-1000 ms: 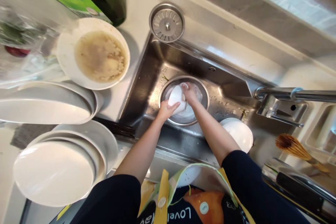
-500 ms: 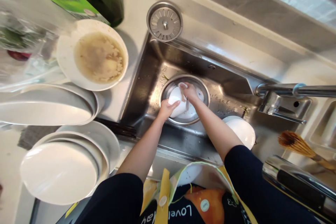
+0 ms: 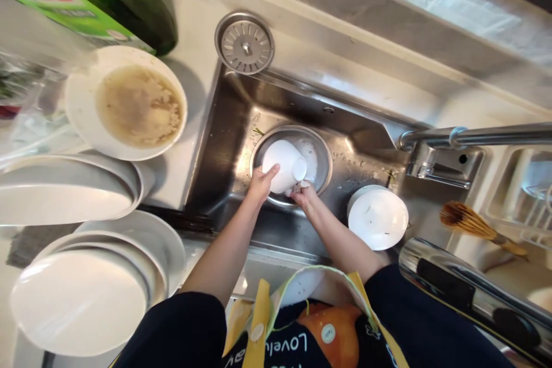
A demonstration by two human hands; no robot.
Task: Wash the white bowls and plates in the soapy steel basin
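A small white bowl (image 3: 283, 165) is held bottom-up over a steel basin (image 3: 321, 152) that sits in the sink (image 3: 224, 144). My left hand (image 3: 261, 182) grips the bowl's left side, fingers curled on it. My right hand (image 3: 304, 194) is under the bowl's near edge, fingers bunched and pressed against it; whether it holds a cloth I cannot make out. Foamy water lies in the basin.
A white bowl (image 3: 378, 218) lies upside down in the sink at the right. The tap (image 3: 470, 137) reaches in from the right. A strainer plug (image 3: 245, 43) lies on the counter. A dirty soup plate (image 3: 127, 104) and stacked white plates (image 3: 86, 293) sit left. A bamboo brush (image 3: 472, 224) lies right.
The bowl has been turned so its base faces up. My right hand has come from the bowl's far side to its near lower edge. The camera has shifted a little.
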